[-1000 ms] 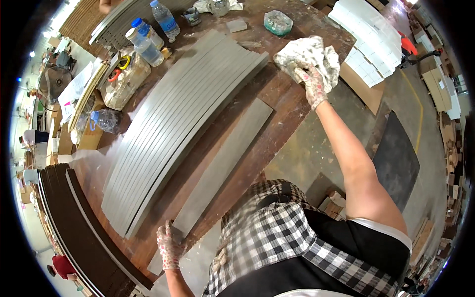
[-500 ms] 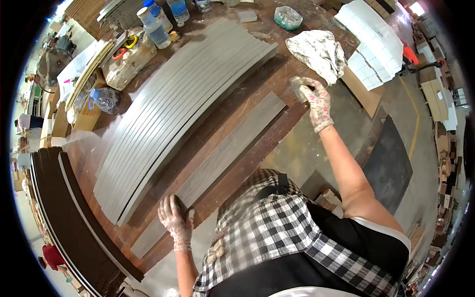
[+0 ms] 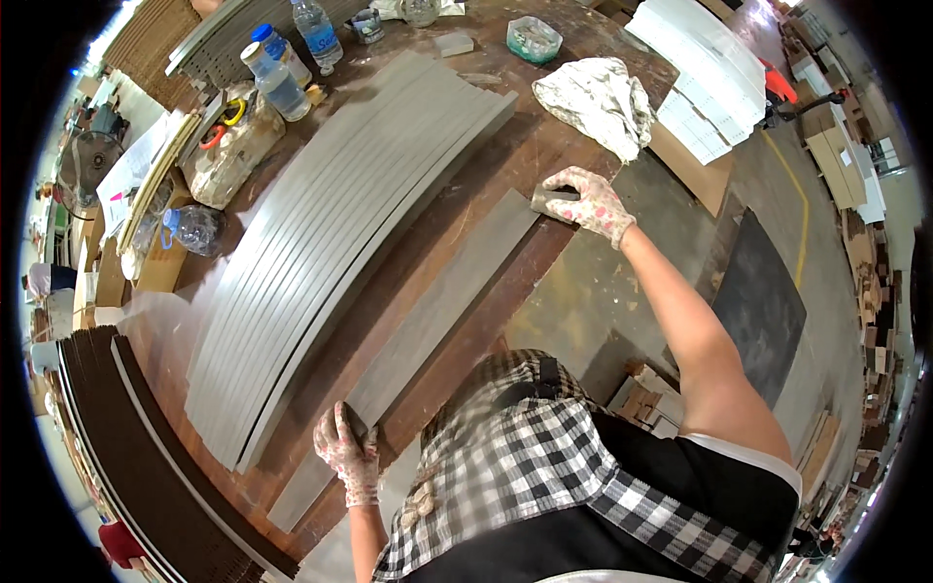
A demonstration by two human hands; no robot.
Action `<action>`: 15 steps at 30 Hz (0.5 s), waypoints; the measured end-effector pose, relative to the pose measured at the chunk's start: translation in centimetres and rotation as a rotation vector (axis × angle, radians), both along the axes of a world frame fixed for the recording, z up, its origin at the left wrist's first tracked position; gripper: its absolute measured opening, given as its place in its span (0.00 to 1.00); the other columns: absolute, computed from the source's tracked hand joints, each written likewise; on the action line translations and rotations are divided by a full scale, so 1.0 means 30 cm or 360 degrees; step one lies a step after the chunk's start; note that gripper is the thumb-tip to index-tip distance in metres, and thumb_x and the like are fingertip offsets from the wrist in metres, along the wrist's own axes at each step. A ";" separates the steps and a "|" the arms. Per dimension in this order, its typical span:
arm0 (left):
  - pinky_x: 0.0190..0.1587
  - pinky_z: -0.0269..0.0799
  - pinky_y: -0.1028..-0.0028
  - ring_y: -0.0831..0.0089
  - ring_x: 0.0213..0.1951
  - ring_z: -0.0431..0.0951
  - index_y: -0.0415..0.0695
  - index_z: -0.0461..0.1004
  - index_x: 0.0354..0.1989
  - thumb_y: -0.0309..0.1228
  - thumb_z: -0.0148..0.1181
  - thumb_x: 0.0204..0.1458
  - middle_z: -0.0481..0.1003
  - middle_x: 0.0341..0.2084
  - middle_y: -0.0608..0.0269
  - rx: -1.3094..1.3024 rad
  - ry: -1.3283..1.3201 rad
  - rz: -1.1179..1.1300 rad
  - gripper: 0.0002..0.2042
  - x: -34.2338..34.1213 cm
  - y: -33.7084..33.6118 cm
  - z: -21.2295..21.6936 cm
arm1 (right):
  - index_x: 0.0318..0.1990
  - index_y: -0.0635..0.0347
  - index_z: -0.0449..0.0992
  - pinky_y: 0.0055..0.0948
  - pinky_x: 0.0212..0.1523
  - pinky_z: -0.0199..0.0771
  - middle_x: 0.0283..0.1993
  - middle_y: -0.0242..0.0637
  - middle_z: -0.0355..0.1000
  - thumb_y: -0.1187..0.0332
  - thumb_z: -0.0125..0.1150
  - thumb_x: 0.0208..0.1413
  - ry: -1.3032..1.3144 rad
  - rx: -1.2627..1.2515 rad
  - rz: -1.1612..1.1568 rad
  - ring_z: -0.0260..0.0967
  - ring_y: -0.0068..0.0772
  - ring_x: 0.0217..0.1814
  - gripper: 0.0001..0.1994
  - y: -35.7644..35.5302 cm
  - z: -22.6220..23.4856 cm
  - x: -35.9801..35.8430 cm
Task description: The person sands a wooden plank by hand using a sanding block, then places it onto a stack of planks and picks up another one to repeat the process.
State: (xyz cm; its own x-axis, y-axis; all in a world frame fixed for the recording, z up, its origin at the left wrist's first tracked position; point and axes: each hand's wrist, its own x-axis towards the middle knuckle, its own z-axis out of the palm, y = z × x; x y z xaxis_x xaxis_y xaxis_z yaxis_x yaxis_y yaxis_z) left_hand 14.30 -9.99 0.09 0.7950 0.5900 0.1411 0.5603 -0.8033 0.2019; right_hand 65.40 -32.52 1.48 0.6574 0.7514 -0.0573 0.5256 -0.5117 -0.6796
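Observation:
A long, narrow grey plank (image 3: 442,296) lies diagonally near the table's front edge. My left hand (image 3: 347,455), in a patterned glove, spans it near its lower-left end, fingers toward one edge and thumb toward the other. A dark patch shows between thumb and fingers; I cannot tell whether it is shadow or an object. At the plank's upper-right end, my right hand (image 3: 595,204), gloved alike, pinches a small greyish block (image 3: 546,200) from above. Beyond the plank, several matching grey planks (image 3: 335,233) lie side by side in a fanned row.
A crumpled, stained cloth (image 3: 595,102) and a clear tub (image 3: 534,41) sit toward the far right. Bottles (image 3: 282,89) and a plastic-wrapped bundle (image 3: 233,151) with scissors stand far left. Dark brown strips (image 3: 126,437) are stacked at left. White sheets (image 3: 700,83) are piled at right.
My right hand has moved left and slightly down with the block, from beside the plank's end onto it. My left hand stays near the same part of the plank. The view has shifted slightly.

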 end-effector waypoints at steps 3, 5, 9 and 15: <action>0.58 0.63 0.52 0.50 0.52 0.70 0.44 0.69 0.60 0.51 0.62 0.49 0.72 0.50 0.52 0.0036 0.0028 -0.0001 0.32 0.002 0.000 -0.006 | 0.46 0.55 0.80 0.37 0.59 0.69 0.49 0.38 0.75 0.57 0.68 0.48 -0.0053 0.0032 -0.0090 0.71 0.41 0.56 0.19 0.051 0.015 -0.003; 0.58 0.63 0.51 0.50 0.52 0.70 0.44 0.69 0.60 0.53 0.60 0.50 0.72 0.50 0.52 0.0033 0.0029 -0.0018 0.33 0.011 0.006 -0.007 | 0.47 0.54 0.79 0.37 0.61 0.67 0.51 0.37 0.74 0.57 0.67 0.49 -0.0106 0.0005 -0.0052 0.70 0.40 0.58 0.19 0.067 -0.004 0.006; 0.59 0.62 0.51 0.50 0.52 0.70 0.43 0.70 0.59 0.55 0.58 0.51 0.72 0.51 0.51 -0.0024 0.0012 0.0042 0.33 0.008 0.000 -0.026 | 0.49 0.53 0.78 0.38 0.62 0.66 0.52 0.35 0.74 0.57 0.67 0.47 -0.0166 -0.0149 -0.0008 0.69 0.40 0.59 0.21 -0.045 -0.006 -0.012; 0.64 0.58 0.53 0.54 0.59 0.67 0.48 0.68 0.62 0.36 0.72 0.36 0.70 0.55 0.52 -0.0153 0.0153 0.0100 0.38 -0.039 0.058 -0.056 | 0.46 0.60 0.79 0.33 0.59 0.69 0.48 0.36 0.77 0.69 0.68 0.49 -0.0113 0.0160 -0.0022 0.73 0.34 0.53 0.15 -0.007 0.032 -0.240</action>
